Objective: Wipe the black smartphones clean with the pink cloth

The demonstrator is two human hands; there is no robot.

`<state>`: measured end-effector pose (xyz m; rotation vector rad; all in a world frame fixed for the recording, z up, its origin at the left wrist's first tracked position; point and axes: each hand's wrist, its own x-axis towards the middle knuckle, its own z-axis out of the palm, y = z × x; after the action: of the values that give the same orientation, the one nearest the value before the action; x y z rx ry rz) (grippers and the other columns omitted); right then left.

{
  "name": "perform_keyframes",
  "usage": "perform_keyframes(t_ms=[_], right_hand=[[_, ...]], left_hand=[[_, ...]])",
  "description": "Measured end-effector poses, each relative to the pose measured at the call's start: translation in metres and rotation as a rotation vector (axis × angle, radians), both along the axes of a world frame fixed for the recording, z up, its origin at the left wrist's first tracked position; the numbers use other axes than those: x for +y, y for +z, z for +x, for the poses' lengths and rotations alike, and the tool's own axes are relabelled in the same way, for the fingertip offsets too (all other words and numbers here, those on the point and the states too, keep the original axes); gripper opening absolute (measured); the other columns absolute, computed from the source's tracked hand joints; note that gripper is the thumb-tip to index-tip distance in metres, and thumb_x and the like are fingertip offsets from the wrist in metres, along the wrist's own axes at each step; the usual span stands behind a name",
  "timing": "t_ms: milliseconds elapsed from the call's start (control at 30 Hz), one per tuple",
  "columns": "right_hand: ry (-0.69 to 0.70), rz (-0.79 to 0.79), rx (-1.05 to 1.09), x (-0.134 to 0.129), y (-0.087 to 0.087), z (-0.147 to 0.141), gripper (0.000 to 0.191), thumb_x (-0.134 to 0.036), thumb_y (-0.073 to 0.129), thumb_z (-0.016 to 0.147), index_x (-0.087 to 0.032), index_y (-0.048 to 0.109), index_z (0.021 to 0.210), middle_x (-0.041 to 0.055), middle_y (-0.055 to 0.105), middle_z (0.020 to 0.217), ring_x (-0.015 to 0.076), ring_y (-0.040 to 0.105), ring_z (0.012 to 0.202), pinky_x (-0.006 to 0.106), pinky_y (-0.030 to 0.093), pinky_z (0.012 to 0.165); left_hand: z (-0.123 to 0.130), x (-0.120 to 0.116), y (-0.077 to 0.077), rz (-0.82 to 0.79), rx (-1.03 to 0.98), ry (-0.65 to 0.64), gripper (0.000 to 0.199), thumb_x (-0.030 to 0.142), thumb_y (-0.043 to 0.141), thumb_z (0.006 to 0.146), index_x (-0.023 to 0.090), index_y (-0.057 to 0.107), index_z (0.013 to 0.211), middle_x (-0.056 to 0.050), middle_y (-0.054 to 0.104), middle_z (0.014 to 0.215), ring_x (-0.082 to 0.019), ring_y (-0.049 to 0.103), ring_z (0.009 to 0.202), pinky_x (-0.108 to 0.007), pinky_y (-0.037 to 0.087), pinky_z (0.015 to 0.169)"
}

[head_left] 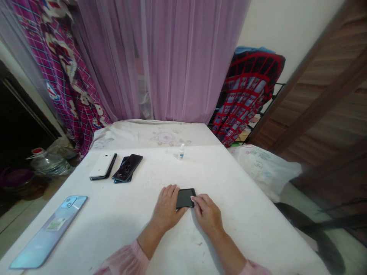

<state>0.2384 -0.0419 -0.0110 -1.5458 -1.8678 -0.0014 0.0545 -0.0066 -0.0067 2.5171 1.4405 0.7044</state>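
Note:
A small black smartphone [185,198] lies screen up on the white-covered table, dark and sideways in front of me. My left hand [168,206] is wrapped round its left end, fingers over the far side and thumb along the near edge. At the right end of the screen, my right hand [208,214] is closed in a pinch, its fingertips touching the phone. Something small and pale shows at those fingertips; whether it is a nail or a held scrap I cannot make out. Beyond the phone stands a small white bottle [181,152] with a blue-marked label.
Toward the left lie a white phone [102,166] on a dark one, and a black phone [129,167] stacked across a blue one. A large light-blue phone [50,233] rests at the near left edge. Purple curtains [183,57] hang behind the table [137,236]; a plastic bag [263,168] sits right.

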Motion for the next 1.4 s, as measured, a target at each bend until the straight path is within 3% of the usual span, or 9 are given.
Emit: perform_keyframes(t_ms=[100, 400, 767, 1133, 1233, 1400], right_hand=[[-0.023, -0.016, 0.012, 0.002, 0.000, -0.001, 0.025, -0.016, 0.047, 0.086, -0.024, 0.069, 0.093, 0.0033, 0.065, 0.088, 0.0154, 0.062, 0.079, 0.024, 0.049, 0.072], [-0.069, -0.015, 0.039, 0.049, 0.001, -0.005, 0.029, -0.016, 0.044, 0.084, -0.026, 0.071, 0.092, 0.0030, 0.066, 0.089, 0.0164, 0.063, 0.082, 0.026, 0.050, 0.074], [0.004, 0.004, 0.046, 0.008, -0.003, 0.007, 0.022, -0.021, 0.047, 0.086, -0.023, 0.068, 0.093, 0.0026, 0.066, 0.087, 0.0147, 0.064, 0.077, 0.024, 0.050, 0.069], [-0.078, -0.065, 0.060, 0.056, -0.001, -0.003, 0.029, -0.025, 0.041, 0.087, -0.023, 0.070, 0.092, 0.0033, 0.066, 0.091, 0.0158, 0.064, 0.081, 0.026, 0.049, 0.071], [-0.068, -0.053, 0.038, 0.051, 0.000, -0.001, 0.029, -0.026, 0.041, 0.088, -0.023, 0.070, 0.093, 0.0037, 0.066, 0.091, 0.0156, 0.064, 0.080, 0.026, 0.050, 0.071], [-0.030, -0.040, 0.001, 0.020, -0.003, 0.008, 0.028, -0.029, 0.042, 0.090, -0.023, 0.068, 0.096, 0.0038, 0.066, 0.091, 0.0148, 0.064, 0.078, 0.024, 0.049, 0.068]], left_hand=[[0.000, 0.000, -0.001, 0.006, -0.006, 0.008, 0.060, 0.044, 0.061, 0.081, 0.015, 0.044, 0.130, -0.017, 0.052, 0.135, -0.033, 0.046, 0.127, -0.055, 0.032, 0.108], [-0.002, 0.001, 0.003, -0.029, 0.000, -0.036, 0.060, 0.035, 0.063, 0.078, 0.014, 0.044, 0.131, -0.016, 0.052, 0.137, -0.033, 0.044, 0.130, -0.056, 0.030, 0.110], [0.001, 0.000, 0.006, -0.096, 0.014, 0.015, 0.062, 0.041, 0.061, 0.081, 0.012, 0.043, 0.133, -0.017, 0.049, 0.139, -0.034, 0.041, 0.132, -0.056, 0.029, 0.111], [0.001, 0.002, 0.016, -0.168, -0.005, 0.008, 0.061, 0.043, 0.060, 0.080, 0.015, 0.044, 0.133, -0.014, 0.049, 0.140, -0.031, 0.039, 0.133, -0.053, 0.023, 0.114], [0.002, 0.002, 0.016, -0.173, -0.006, 0.007, 0.063, 0.044, 0.061, 0.080, 0.015, 0.044, 0.133, -0.014, 0.048, 0.140, -0.031, 0.038, 0.133, -0.051, 0.022, 0.115], [0.002, 0.005, 0.014, -0.157, -0.010, 0.002, 0.065, 0.046, 0.063, 0.079, 0.016, 0.043, 0.133, -0.014, 0.048, 0.140, -0.031, 0.038, 0.133, -0.051, 0.023, 0.115]])
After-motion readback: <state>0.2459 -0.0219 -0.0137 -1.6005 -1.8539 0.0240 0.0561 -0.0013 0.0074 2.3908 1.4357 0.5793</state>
